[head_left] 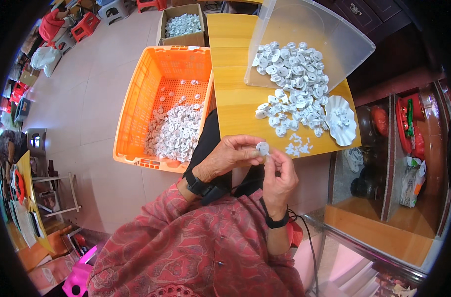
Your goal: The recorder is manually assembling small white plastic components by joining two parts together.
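Note:
Over my lap, just off the table's near edge, my left hand (230,157) pinches a round white plastic part (262,147) between thumb and fingers. My right hand (280,174) is closed close against its lower edge, with a tiny white plastic piece showing at the fingertips. Beyond my hands, a heap of similar white parts (297,67) spills from a clear plastic bin (341,37) tipped on its side. Small loose white pieces (298,146) lie at the near edge of the yellow table (231,67). Beside them, a fluted white dish (345,134) holds a few more bits.
Left of the table stands an orange crate (129,121) partly filled with white parts. Behind it is a cardboard box (202,38) of pale pieces. Shelving (383,218) with bags and jars stands at the right. A black cable (312,242) hangs beside my right arm.

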A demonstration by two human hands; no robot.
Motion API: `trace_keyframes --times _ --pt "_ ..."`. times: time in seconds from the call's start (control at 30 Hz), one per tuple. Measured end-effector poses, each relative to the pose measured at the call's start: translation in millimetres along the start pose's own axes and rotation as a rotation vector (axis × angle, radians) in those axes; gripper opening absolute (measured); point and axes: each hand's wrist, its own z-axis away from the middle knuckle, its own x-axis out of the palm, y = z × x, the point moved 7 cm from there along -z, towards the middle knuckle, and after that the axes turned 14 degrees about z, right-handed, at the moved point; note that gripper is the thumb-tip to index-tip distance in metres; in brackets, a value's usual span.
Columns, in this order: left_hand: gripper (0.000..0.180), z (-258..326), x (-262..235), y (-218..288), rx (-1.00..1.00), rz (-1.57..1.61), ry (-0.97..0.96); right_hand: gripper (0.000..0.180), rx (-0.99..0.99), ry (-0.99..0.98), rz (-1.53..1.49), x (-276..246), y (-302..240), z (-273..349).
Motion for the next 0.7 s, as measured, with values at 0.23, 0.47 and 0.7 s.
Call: trace_keyframes --times 0.23,0.47,0.7 --pt "0.036 3 0 0 -0.028 -0.018 0.036 0.010 -0.226 0.036 0.190 -3 -17 -3" --pt "0.033 1 -2 -3 -0.034 -0.023 0.025 0.011 -0.242 0.056 0.171 -3 -15 -4" --pt "0.032 1 -3 -4 -0.035 0.010 0.004 0.015 -0.115 0.030 0.107 3 -3 -2"
